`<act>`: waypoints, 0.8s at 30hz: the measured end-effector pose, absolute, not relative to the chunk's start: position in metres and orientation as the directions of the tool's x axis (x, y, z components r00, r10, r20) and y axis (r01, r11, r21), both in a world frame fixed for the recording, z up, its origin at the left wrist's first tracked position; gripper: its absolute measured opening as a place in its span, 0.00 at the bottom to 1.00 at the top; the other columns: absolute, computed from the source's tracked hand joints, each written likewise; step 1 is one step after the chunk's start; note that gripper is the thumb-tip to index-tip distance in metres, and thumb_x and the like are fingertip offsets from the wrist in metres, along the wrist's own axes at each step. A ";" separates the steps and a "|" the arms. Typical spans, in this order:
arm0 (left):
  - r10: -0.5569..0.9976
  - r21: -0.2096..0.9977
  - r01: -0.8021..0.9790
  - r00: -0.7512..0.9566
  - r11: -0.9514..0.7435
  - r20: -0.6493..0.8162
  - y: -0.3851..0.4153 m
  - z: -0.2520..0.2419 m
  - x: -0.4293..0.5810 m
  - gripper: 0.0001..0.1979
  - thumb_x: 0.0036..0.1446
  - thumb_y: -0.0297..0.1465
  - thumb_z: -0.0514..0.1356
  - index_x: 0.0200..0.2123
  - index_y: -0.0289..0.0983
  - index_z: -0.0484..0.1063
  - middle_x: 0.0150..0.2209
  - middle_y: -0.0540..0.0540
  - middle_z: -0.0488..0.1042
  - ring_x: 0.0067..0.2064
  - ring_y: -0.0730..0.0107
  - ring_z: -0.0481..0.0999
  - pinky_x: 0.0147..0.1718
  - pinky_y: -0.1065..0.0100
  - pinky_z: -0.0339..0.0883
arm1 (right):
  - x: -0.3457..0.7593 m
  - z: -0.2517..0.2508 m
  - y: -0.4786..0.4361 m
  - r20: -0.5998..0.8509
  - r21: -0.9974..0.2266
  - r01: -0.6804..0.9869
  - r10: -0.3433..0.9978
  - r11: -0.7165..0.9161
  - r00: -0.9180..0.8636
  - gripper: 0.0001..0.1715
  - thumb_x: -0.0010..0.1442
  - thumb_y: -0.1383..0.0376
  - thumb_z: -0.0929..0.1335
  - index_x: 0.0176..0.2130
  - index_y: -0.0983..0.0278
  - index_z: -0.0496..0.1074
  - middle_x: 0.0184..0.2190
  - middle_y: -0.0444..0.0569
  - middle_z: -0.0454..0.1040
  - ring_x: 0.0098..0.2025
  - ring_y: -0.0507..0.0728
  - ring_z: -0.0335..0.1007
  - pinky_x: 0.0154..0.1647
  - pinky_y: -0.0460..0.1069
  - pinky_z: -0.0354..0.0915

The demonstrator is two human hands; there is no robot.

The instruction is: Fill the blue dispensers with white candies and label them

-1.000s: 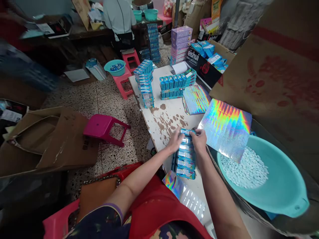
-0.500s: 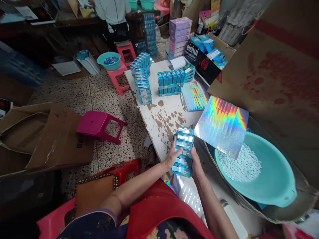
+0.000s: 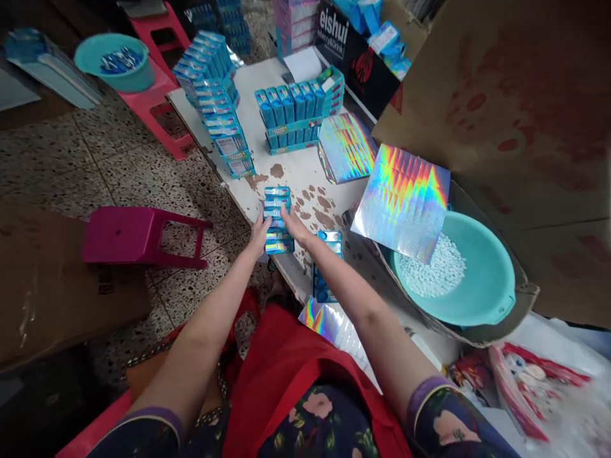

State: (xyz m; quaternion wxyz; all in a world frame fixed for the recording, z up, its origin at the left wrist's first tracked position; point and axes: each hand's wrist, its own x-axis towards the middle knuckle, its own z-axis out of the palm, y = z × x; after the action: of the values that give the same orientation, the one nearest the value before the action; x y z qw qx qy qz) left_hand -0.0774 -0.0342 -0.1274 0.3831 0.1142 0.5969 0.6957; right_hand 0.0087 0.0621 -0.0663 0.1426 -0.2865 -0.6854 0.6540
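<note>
My left hand [image 3: 259, 233] and my right hand [image 3: 294, 226] clasp a row of small blue boxes [image 3: 277, 218] from both sides, near the left edge of the worn white table [image 3: 310, 178]. The row reaches away from me toward a leaning stack of the same blue boxes [image 3: 217, 105]. Under my right forearm lies a blue tray [image 3: 327, 267] with one or two boxes left in it. A block of upright blue boxes [image 3: 298, 114] stands further back on the table.
A teal basin [image 3: 482, 280] of white tablets sits at the right, with a holographic sheet [image 3: 403, 197] leaning into it. Another holographic pack [image 3: 346, 146] lies behind. A magenta stool [image 3: 138, 235] lies tipped on the floor at left. Cardboard [image 3: 515, 127] walls the right side.
Both hands lifted the row of blue boxes off the tray and carried it forward and left across the table. The camera has tilted down and closer.
</note>
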 end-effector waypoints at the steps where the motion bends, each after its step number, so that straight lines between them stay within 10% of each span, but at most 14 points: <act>1: 0.620 0.940 -0.340 -0.730 0.037 -0.288 -0.039 -0.136 -0.077 0.31 0.55 0.48 0.57 0.58 0.39 0.61 0.58 0.42 0.66 0.58 0.60 0.67 0.56 0.60 0.62 | 0.024 -0.058 0.064 -0.185 -0.973 0.232 0.587 0.006 -0.788 0.49 0.55 0.36 0.60 0.63 0.64 0.56 0.62 0.51 0.60 0.66 0.61 0.50 0.67 0.60 0.46; 5: 0.354 0.945 0.005 -0.928 0.327 -0.118 -0.095 -0.155 -0.047 0.21 0.61 0.44 0.51 0.50 0.36 0.68 0.52 0.42 0.70 0.54 0.66 0.68 0.56 0.65 0.60 | 0.145 -0.023 0.056 -0.072 -0.945 0.280 0.731 0.167 -0.678 0.30 0.61 0.46 0.62 0.56 0.58 0.66 0.55 0.47 0.68 0.56 0.57 0.64 0.60 0.55 0.57; 9: 0.600 0.776 0.212 -0.759 0.594 -0.252 -0.168 -0.148 0.031 0.14 0.59 0.38 0.52 0.37 0.36 0.73 0.36 0.45 0.76 0.40 0.67 0.74 0.45 0.64 0.67 | 0.278 -0.047 0.009 -0.206 -0.735 0.676 0.932 0.053 -0.297 0.22 0.63 0.51 0.60 0.40 0.64 0.73 0.36 0.50 0.75 0.39 0.57 0.70 0.43 0.53 0.65; 16: 0.996 0.799 0.601 0.089 -0.035 -0.024 -0.158 -0.133 0.140 0.17 0.65 0.31 0.47 0.51 0.36 0.70 0.52 0.42 0.73 0.55 0.65 0.69 0.54 0.62 0.62 | 0.339 -0.120 -0.056 -0.465 -0.426 0.858 0.744 0.287 -0.479 0.14 0.61 0.57 0.64 0.40 0.61 0.74 0.35 0.51 0.75 0.40 0.59 0.69 0.42 0.52 0.61; 24: 0.967 0.487 0.873 0.110 0.016 -0.229 -0.115 -0.128 0.161 0.13 0.64 0.32 0.50 0.40 0.37 0.74 0.41 0.42 0.77 0.43 0.62 0.74 0.46 0.59 0.60 | 0.343 -0.115 -0.066 -0.269 -0.391 0.778 0.747 0.493 -0.608 0.16 0.65 0.60 0.61 0.46 0.60 0.74 0.39 0.52 0.74 0.42 0.60 0.66 0.43 0.53 0.59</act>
State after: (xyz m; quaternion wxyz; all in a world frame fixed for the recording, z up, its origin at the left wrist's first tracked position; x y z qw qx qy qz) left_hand 0.1608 -0.1154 -0.1285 0.2660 0.6959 0.6612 0.0880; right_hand 0.3431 -0.0662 -0.1147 -0.0316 -0.4415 -0.8633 0.2425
